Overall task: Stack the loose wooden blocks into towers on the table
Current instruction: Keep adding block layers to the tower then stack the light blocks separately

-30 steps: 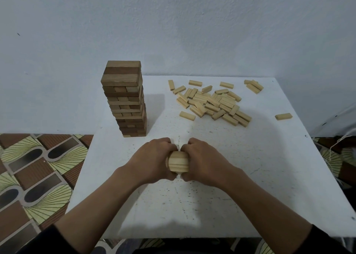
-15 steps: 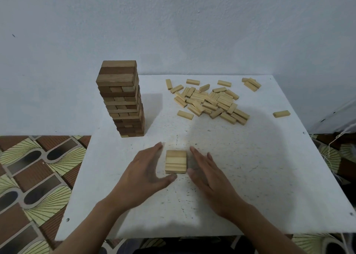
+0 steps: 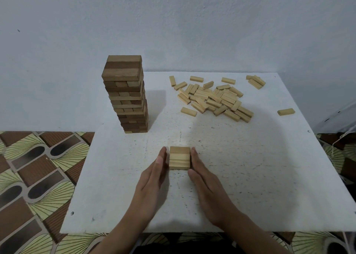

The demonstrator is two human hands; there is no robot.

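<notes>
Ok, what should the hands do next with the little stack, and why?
Probably send the right hand to the loose pile for another block: the little stack looks squared between it and the flat left hand, stands only a few layers high, and many blocks lie unstacked.

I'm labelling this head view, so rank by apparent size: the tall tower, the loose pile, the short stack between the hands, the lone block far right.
1. tall tower and loose pile: about alike, one tall, one wide; unranked.
2. short stack, nearer the camera.
3. lone block.
</notes>
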